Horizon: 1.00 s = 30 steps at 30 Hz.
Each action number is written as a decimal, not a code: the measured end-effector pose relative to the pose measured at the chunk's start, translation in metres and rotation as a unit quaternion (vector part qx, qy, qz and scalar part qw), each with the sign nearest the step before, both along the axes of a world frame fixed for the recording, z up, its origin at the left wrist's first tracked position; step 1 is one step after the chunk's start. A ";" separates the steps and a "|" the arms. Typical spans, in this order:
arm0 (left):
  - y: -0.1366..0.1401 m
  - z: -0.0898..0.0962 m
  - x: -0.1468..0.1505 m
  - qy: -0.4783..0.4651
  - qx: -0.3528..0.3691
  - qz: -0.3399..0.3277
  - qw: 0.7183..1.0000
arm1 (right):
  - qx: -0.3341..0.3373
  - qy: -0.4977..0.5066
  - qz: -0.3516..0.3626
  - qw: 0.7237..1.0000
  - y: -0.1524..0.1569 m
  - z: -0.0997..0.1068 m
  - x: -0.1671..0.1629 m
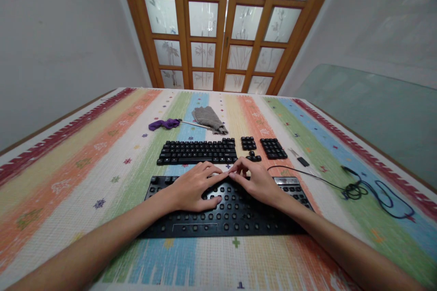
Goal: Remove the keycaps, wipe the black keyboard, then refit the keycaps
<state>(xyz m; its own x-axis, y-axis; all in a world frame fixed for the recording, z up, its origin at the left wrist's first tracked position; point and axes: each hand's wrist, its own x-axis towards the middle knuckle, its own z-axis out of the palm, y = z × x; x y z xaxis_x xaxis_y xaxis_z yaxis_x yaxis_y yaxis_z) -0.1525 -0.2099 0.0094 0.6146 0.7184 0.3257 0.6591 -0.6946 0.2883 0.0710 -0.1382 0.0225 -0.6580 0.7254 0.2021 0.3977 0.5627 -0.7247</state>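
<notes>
A black keyboard base (235, 226) lies in front of me, most of its key sockets bare. A few keycaps (160, 179) sit in its top row at the left. My left hand (196, 188) is spread over the base, fingers stretched toward the top row and thumb apart. Beside its fingertips, my right hand (256, 179) has thumb and fingers bent together at the top edge; whatever they pinch is hidden. Behind the base, loose black keycaps are laid out in keyboard order: a main block (198, 151), smaller groups (248, 143) and a number block (273, 148).
A grey cloth (209, 118), a purple cloth (164, 124) and a thin stick (194, 123) lie farther back. To the right are a small dark-handled tool (302, 161) and a coiled cable (355, 191). A striped cloth (112, 200) covers the table.
</notes>
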 end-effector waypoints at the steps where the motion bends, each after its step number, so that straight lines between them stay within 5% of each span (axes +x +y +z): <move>1: 0.000 0.000 0.000 0.002 0.000 0.000 1.000 | -0.003 -0.003 -0.002 1.000 0.001 0.000 0.000; 24: 0.000 0.001 0.001 -0.002 -0.002 0.006 1.000 | -0.032 -0.017 0.005 0.999 0.007 0.004 -0.003; 30: 0.000 0.002 0.001 -0.001 -0.006 0.000 1.000 | 0.004 -0.033 0.006 0.999 0.001 0.004 -0.003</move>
<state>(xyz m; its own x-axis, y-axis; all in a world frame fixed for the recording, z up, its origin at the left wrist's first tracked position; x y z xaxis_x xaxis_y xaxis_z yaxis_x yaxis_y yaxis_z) -0.1510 -0.2097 0.0114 0.6137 0.7225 0.3185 0.6587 -0.6909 0.2980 0.0681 -0.1368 0.0265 -0.6791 0.7154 0.1645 0.4370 0.5740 -0.6925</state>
